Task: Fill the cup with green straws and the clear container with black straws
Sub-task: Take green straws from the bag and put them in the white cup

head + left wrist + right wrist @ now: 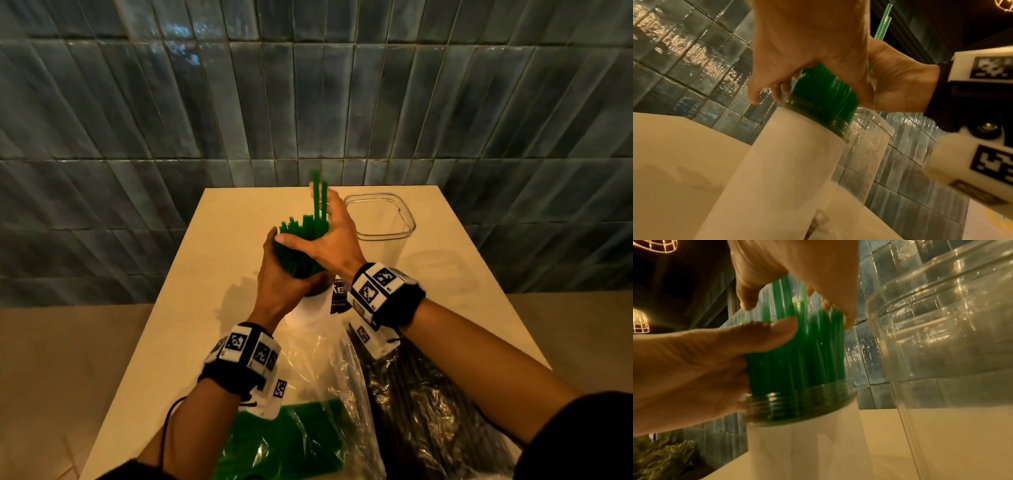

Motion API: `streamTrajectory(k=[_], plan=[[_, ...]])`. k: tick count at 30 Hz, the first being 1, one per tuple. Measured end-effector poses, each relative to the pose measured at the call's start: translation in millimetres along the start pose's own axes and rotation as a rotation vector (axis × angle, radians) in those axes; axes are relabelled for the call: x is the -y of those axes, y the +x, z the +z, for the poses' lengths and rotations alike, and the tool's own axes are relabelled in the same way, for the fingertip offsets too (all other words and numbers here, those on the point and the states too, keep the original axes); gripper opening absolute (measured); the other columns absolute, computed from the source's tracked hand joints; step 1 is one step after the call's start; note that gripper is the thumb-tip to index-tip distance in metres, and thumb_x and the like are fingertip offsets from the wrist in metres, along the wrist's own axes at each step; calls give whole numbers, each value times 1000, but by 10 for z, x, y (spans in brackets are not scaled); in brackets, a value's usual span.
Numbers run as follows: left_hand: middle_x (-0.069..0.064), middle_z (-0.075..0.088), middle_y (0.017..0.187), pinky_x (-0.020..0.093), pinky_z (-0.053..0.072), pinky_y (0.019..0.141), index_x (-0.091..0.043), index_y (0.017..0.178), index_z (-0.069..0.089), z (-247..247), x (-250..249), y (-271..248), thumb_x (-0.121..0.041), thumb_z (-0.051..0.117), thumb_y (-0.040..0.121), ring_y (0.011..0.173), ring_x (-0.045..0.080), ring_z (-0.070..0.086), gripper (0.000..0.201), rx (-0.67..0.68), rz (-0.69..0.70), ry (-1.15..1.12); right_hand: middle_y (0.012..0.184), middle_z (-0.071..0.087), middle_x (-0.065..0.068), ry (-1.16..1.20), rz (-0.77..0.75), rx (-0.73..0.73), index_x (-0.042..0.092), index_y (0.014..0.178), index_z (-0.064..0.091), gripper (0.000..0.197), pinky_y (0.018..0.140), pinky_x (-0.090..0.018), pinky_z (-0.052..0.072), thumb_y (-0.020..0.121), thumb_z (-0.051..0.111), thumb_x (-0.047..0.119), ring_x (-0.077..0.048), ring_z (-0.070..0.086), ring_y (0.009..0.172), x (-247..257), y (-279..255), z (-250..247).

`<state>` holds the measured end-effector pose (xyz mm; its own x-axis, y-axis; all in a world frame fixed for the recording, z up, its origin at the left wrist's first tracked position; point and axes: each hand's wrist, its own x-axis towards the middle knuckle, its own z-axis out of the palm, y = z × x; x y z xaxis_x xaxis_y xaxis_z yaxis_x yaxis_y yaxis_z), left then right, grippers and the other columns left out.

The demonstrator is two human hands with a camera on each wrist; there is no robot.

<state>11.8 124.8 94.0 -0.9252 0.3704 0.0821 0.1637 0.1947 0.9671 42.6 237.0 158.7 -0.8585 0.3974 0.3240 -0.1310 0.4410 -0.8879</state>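
Currently, left hand wraps green plastic straws at mouth of tall white cup, holding bundle together. Right hand curls round same bundle, apparently guiding it down. Beside cup, clear square plastic container stands empty; black straws lie bagged.

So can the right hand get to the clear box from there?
Probably yes. The clear container stands right beside the right hand, with nothing between them. That hand would first have to let go of the green straws in the cup.

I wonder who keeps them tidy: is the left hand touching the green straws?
Touching. The right wrist view shows the left hand pressing its thumb against the green straws above the cup.
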Motion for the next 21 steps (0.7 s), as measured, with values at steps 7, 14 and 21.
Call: streamTrajectory(k=[7,14,21], plan=[[-1,52,131,25,41,94,-19,139,33,42,-131,22,-30,85,63,114,13,50,93,-20,2,52,134,52,-5,6,-77,-135,23,134,45,39,101,-33,43,96,49,30,-9,48,118,49,43,8],[-1,56,125,27,46,89,-16,131,43,15,-38,70,-35,86,62,109,16,55,83,-45,-8,66,144,42,-2,-158,-74,1,21,134,48,36,111,-31,28,100,38,28,-13,36,133,-142,0,-15],[0,55,110,16,45,75,-6,127,41,69,-74,43,-8,79,70,100,20,57,68,38,91,97,150,32,1,-521,-145,373,26,137,45,49,110,-40,33,94,42,49,-20,34,134,10,-73,-1]])
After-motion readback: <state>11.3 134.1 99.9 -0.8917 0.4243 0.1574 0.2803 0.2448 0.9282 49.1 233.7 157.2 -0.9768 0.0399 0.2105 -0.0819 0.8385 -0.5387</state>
